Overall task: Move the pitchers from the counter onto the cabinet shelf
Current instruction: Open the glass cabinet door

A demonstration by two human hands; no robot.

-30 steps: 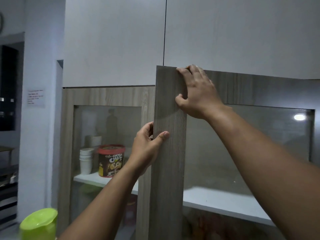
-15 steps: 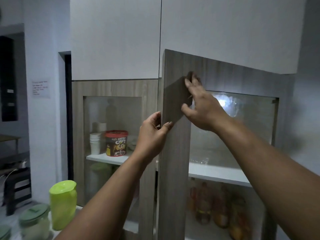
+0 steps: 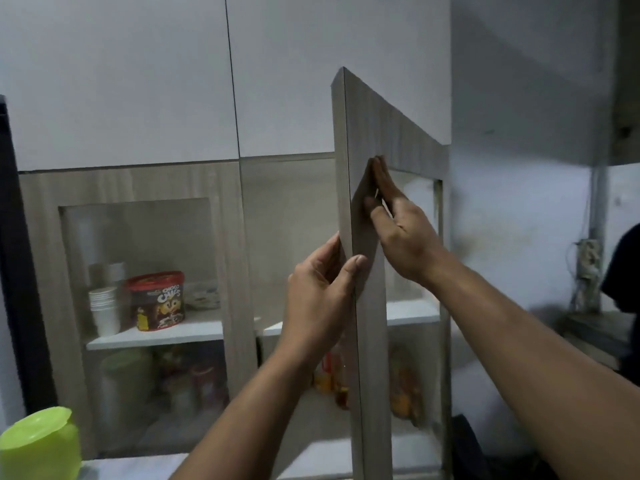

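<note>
A wood-framed glass cabinet door [image 3: 367, 341] stands swung out toward me, its edge facing the camera. My left hand [image 3: 322, 296] grips that edge at mid height, thumb on the front face and fingers behind. My right hand [image 3: 398, 223] lies flat against the door's front face, fingers straight and pointing up. A lime-green pitcher [image 3: 40, 445] stands at the bottom left on the counter, only its lid and upper body showing. The white cabinet shelf [image 3: 412, 311] shows behind the door.
The left cabinet door [image 3: 138, 271] is closed; behind its glass are stacked paper cups [image 3: 104, 310] and a red-lidded Choco Chips tub [image 3: 159, 299]. Bottles and jars fill the lower shelf. White upper cabinets hang above. A wall runs along the right.
The right-hand door has swung further open toward me. My right hand slid from the door's top edge down onto its face. The view shifted, cutting off the jar beside the green pitcher.
</note>
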